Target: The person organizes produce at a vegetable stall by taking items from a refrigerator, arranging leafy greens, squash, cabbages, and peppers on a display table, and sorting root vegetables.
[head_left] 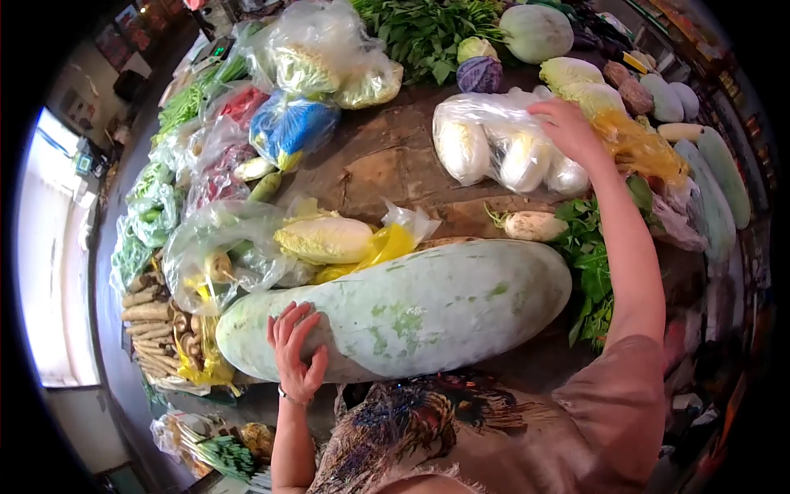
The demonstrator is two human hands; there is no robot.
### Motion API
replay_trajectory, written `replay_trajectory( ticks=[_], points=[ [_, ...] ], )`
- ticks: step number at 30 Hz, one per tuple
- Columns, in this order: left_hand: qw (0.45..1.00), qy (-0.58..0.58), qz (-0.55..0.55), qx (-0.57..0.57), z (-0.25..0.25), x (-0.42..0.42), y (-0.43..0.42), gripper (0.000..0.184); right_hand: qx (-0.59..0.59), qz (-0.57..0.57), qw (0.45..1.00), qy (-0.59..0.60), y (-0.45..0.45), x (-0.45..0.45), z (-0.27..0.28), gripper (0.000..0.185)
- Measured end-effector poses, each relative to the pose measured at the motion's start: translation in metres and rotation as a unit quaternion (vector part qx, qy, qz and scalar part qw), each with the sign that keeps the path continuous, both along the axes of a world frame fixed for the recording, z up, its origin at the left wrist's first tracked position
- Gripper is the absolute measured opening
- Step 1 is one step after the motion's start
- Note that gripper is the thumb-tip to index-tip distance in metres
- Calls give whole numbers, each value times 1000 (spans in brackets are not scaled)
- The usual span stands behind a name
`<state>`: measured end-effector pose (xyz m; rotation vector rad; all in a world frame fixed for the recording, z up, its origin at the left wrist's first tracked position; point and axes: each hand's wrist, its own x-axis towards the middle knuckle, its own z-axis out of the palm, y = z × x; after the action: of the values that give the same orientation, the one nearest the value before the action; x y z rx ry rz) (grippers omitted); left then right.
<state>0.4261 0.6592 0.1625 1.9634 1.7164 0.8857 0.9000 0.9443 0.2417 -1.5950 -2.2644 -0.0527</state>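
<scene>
Rm R of blue bag [295,128], melon [411,309] blocks nr side.

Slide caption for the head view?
Left hand on a large winter melon, right hand at a clear bag of pale vegetables.

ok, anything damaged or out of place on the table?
Nothing looks spilled. The big pale-green gourd under the left hand has darker green patches on its side, as if its pale coating were rubbed off; probably cosmetic. The brown surface beyond it looks creased or cracked; can't tell which.
</scene>
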Motion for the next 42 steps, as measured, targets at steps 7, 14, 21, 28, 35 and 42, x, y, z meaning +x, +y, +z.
replay_trajectory(
  ticks=[7, 14, 21, 28, 35, 42],
  points=[
    [1000, 2, -7, 2, 2, 0, 0, 49, 162, -239, 931, 221, 18, 115, 1, 17],
    [1000, 5, -4, 1, -1, 3, 1, 49, 161, -196, 621, 741, 24, 186, -36, 24],
    [1000, -3, 2, 6, 0, 3, 2, 49, 273, -303, 727, 552, -16, 216, -57, 20],
    [1000, -5, 0, 3, 0, 4, 3, 49, 150, 48, 987, 17, -61, -9, 6, 10],
    [1000, -7, -1, 4, 0, 2, 2, 49, -83, -199, 974, -63, -19, 23, -7, 52],
    [1000, -8, 1, 7, -2, 3, 3, 49, -431, 16, 891, 139, -63, -16, -43, 60]
  ],
)
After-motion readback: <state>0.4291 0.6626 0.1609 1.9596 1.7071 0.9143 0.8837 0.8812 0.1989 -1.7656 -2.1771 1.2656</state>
